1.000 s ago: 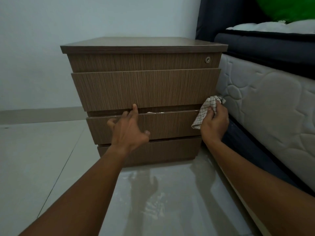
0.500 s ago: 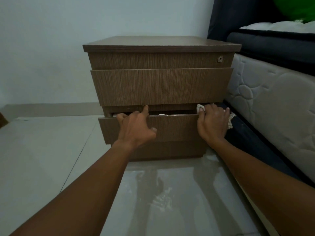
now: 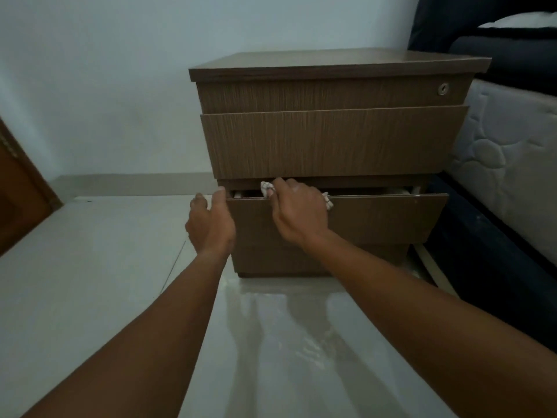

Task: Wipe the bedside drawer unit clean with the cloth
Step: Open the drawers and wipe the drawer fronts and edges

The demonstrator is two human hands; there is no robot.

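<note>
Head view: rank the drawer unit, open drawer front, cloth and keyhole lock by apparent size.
1. drawer unit
2. open drawer front
3. cloth and keyhole lock: unsure, the right hand hides most of the cloth.

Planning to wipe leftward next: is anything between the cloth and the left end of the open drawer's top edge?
Only the left hand, gripping the drawer at that corner. The cloth, under the right hand, has bare edge until there.

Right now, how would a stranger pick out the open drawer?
Beside the bed stands a brown drawer unit. Under its tallest front, one drawer sticks out, a dark gap above it. It alone is pulled out, and the right hand holds a checked cloth on its top edge.
</note>
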